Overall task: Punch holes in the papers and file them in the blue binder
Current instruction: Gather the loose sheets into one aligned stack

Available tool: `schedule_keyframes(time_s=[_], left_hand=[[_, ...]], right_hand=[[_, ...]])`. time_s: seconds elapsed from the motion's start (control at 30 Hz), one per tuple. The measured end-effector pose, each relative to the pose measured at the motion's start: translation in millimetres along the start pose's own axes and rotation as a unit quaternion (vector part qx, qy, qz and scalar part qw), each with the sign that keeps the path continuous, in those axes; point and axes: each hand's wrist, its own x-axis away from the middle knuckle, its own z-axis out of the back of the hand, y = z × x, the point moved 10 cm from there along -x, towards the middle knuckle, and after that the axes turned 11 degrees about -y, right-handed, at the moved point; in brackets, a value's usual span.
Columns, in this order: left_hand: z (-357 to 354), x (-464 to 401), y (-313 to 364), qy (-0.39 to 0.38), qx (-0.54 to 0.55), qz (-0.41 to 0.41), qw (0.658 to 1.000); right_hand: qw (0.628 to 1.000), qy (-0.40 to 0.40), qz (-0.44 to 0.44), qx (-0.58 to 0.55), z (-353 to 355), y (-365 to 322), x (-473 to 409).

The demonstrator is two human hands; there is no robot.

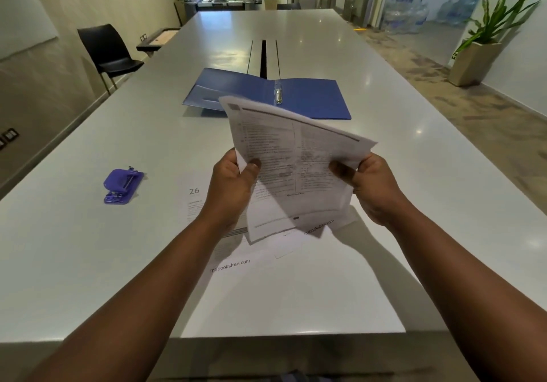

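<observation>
Papers lifted off table, left hand and right hand fingers pinching opposite edges

A long, glossy white table carries an open blue plastic ring binder, a purple hole punch and loose printed white sheets.
</observation>
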Motion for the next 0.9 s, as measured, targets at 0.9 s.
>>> schedule_keyframes(time_s=[0.9], left_hand=[[-20,-32,-104,-0.177,-0.587,0.153,0.775]], right_hand=[[0.947,0.116,-0.242,0.175,79,59,-9]])
